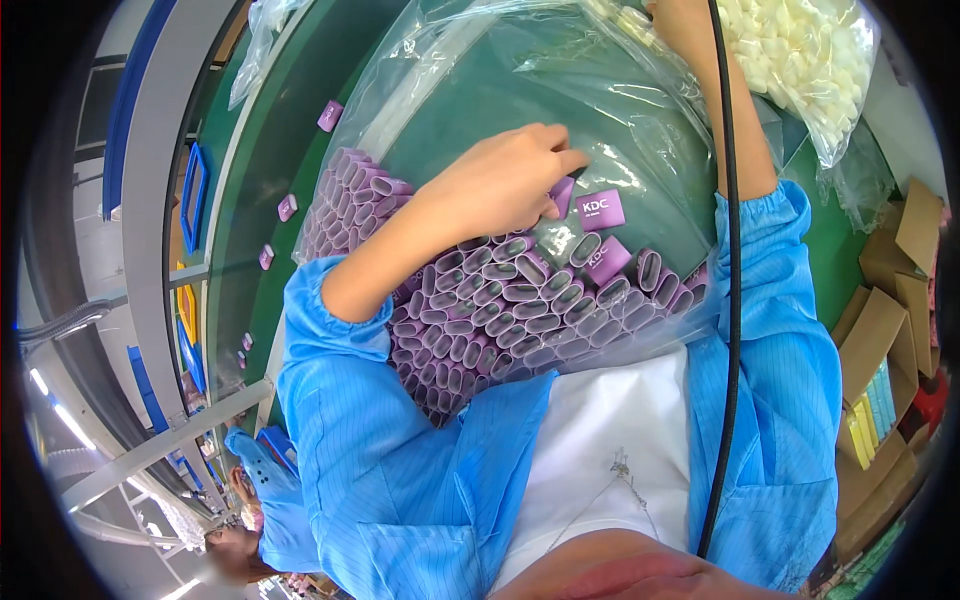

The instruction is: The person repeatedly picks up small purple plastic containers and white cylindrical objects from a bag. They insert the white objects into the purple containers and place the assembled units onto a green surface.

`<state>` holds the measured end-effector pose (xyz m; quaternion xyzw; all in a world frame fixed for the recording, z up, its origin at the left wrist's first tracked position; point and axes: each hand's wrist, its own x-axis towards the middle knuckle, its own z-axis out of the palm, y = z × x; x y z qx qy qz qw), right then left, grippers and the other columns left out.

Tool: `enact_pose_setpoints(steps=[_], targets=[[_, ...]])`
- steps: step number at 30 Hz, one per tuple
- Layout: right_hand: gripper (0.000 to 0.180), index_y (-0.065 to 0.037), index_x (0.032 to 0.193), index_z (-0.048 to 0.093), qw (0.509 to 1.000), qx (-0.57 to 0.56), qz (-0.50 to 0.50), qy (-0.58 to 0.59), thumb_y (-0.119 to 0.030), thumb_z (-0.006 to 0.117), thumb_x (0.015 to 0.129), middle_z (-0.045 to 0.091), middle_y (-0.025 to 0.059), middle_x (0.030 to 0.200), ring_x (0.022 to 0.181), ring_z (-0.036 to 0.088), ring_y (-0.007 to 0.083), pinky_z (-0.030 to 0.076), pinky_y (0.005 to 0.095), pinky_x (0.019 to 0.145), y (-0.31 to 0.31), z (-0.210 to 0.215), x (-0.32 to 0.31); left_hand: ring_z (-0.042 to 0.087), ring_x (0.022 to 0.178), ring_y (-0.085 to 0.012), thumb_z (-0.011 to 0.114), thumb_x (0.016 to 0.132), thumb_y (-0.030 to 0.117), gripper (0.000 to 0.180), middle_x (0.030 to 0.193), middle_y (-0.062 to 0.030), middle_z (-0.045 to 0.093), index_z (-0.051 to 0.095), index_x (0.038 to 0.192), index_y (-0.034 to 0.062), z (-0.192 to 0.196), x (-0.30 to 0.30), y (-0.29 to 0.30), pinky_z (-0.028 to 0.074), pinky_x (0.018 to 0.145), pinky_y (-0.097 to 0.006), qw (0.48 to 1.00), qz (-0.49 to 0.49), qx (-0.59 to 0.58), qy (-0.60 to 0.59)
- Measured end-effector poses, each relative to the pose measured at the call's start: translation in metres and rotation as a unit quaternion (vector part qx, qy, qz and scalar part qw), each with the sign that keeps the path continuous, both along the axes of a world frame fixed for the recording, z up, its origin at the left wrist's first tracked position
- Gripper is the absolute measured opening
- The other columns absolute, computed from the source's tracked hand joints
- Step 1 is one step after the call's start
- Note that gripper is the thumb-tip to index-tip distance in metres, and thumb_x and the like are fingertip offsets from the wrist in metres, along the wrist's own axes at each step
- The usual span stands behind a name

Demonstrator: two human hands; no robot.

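Observation:
My left hand (510, 175) reaches over a clear plastic bag, its fingers closed around a small purple plastic shell (563, 194). Just right of it lie loose purple shells, one flat purple shell (600, 209) and another purple shell (605, 260) below. Many oval, open-ended purple shells (540, 305) stand packed in rows in front of my body, open ends up. My right hand (685, 25) is at the top edge, beside the bag of cream-coloured pieces; its fingers are mostly cut off, so what they hold is hidden.
A clear bag of cream-coloured pieces (800, 60) sits at the far right. The green work surface (460, 110) runs under clear plastic film (620, 75). Stray purple shells (288, 207) lie along the left. A black cable (733, 300) hangs in front. Cardboard boxes (880, 340) stand right; another person (268, 490) is lower left.

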<state>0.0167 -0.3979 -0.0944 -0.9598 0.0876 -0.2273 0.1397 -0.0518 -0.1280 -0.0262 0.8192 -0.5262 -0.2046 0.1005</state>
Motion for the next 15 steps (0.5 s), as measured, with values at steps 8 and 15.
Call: enact_pose_setpoints(steps=[8, 15], targets=[[0.009, -0.001, 0.086, 0.063, 0.878, 0.392, 0.197, -0.193, -0.007, 0.060, 0.079, 0.064, 0.0186, 0.079, 0.075, 0.062, 0.0370, 0.049, 0.0433, 0.069, 0.054, 0.038, -0.025, 0.061, 0.085, -0.0127, 0.071, 0.079, 0.006, 0.021, 0.092, -0.0032, 0.063, 0.060, 0.096, 0.0001, -0.004, 0.052, 0.014, 0.052, 0.076, -0.030, 0.912, 0.287, -0.261, 0.134], [0.011, 0.004, 0.094, 0.064, 0.783, 0.481, 0.379, -0.110, 0.000, 0.063, 0.085, 0.062, 0.0082, 0.096, 0.095, 0.058, 0.0160, 0.046, 0.0286, 0.086, 0.089, 0.017, -0.027, 0.062, 0.087, -0.0146, 0.068, 0.081, -0.001, 0.021, 0.097, -0.0074, 0.064, 0.057, 0.100, 0.0003, -0.033, 0.076, 0.014, 0.053, 0.079, -0.029, 0.754, 0.314, -0.516, 0.257]])
